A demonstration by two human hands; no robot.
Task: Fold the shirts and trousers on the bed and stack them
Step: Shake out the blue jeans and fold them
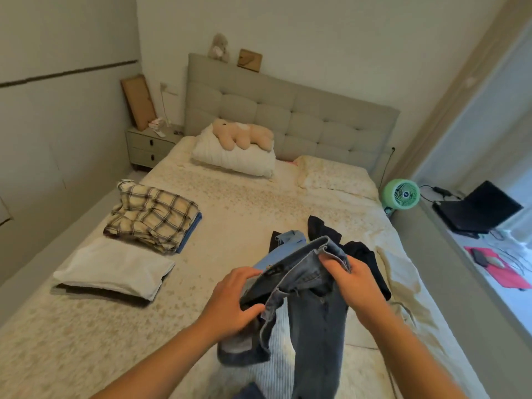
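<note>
Between the hands: a pair of blue denim jeans (309,298) is held up over the near end of the bed (244,203), waistband at the top, legs hanging down towards the camera.
Left hand (233,303): its fingers (250,308) curl round the left end of the waistband, thumb on the near face, fingertips tucked into the denim.
Right hand (355,279): it pinches the right end of the waistband, thumb (331,257) on top and the fingers behind the cloth, so their exact lie cannot be seen.
Jeans to fingers: the waistband runs from one grip to the other, slack and bunched between them; one leg droops just below the left hand, the other falls straight down beneath the right.
Step in hand: by my reading, the jeans are being sorted out at the waist before folding; no fold has been made yet.
Next move calls for: drawing the waistband taut, bringing one leg over the other, then laying them flat on bare bed below the hands.
Just beyond the fingers: unfolded clothes, a light blue garment (283,249) and dark garments (361,256).
Well left of the left hand: a folded plaid shirt (152,214) on a blue item, and nearer, a folded white stack (113,269).
Progress: partly done, in my judgement.
</note>
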